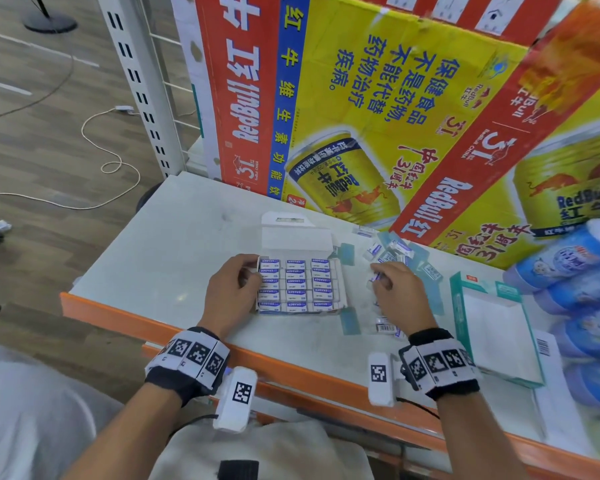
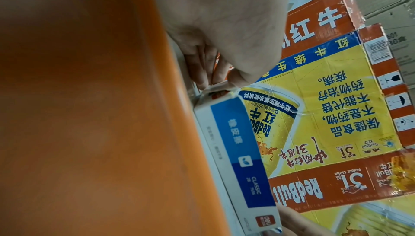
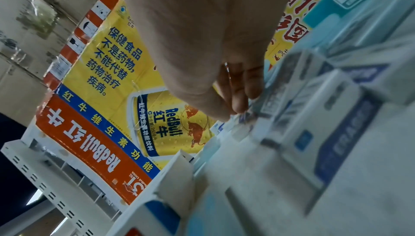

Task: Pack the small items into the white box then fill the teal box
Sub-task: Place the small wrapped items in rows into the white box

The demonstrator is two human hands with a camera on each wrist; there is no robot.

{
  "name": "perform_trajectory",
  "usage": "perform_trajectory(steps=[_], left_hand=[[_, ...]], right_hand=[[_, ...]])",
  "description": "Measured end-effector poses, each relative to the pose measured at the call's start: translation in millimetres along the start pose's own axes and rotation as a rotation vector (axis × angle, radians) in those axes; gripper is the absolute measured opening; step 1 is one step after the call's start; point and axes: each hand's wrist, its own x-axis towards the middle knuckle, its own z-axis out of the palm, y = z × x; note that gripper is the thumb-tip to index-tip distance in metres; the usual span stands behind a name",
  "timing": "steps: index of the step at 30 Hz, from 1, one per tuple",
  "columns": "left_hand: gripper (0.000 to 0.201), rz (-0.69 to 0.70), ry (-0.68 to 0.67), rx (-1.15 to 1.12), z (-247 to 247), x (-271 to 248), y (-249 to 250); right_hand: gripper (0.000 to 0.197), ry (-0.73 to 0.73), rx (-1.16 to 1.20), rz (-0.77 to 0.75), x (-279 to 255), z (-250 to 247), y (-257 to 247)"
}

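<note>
The white box [image 1: 340,289] lies open in the middle of the shelf top, its rows filled with small blue-and-white erasers [image 1: 297,284], its lid [image 1: 295,233] folded back. My left hand [image 1: 253,270] grips the box's left wall; in the left wrist view the fingertips [image 2: 202,83] pinch the edge of the white box [image 2: 235,151]. Loose erasers [image 1: 392,252] lie in a pile to the right. My right hand [image 1: 378,276] reaches into that pile, and its fingertips [image 3: 240,106] pinch one small eraser [image 3: 247,115]. The teal box [image 1: 459,306] lies open and empty at the far right.
Tall Red Bull cartons [image 1: 378,116] stand close behind the work area. Shrink-wrapped blue bottles [image 1: 582,271] crowd the right edge. More erasers [image 1: 385,327] lie near the right wrist. The shelf's orange front edge [image 1: 125,323] runs below both wrists.
</note>
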Motion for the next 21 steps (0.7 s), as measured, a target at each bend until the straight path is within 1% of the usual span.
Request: perform_trajectory(steps=[5, 8, 11, 14, 17, 19, 21], left_hand=[[0.025, -0.006, -0.004, -0.001, 0.3, -0.8, 0.1], [0.025, -0.002, -0.005, 0.002, 0.9, -0.5, -0.4], [0.025, -0.007, -0.002, -0.004, 1.1, -0.3, -1.3], [0.025, -0.001, 0.0, -0.012, 1.3, -0.1, -2.1], [0.025, -0.012, 0.003, -0.012, 1.9, 0.5, -3.2], [0.025, -0.011, 0.004, -0.011, 2.0, 0.7, -3.9], [0.025, -0.01, 0.0, -0.012, 2.1, 1.0, -4.1]], right_hand=[[0.041, -0.164, -0.128, 0.039, 9.0, 1.5, -0.2], [0.039, -0.192, -0.171, 0.086, 10.3, 2.9, -2.0], [0.035, -0.219, -0.181, 0.101, 10.0, 2.3, -2.0], [0.027, -0.186, -0.146, 0.069, 7.8, 0.5, -4.5], [0.02, -0.086, 0.024, 0.016, 5.2, -0.2, -7.2], [0.016, -0.059, 0.121, -0.008, 3.2, 0.1, -9.6], [0.01, -0.049, 0.167, -0.042, 0.4, 0.3, -14.0]])
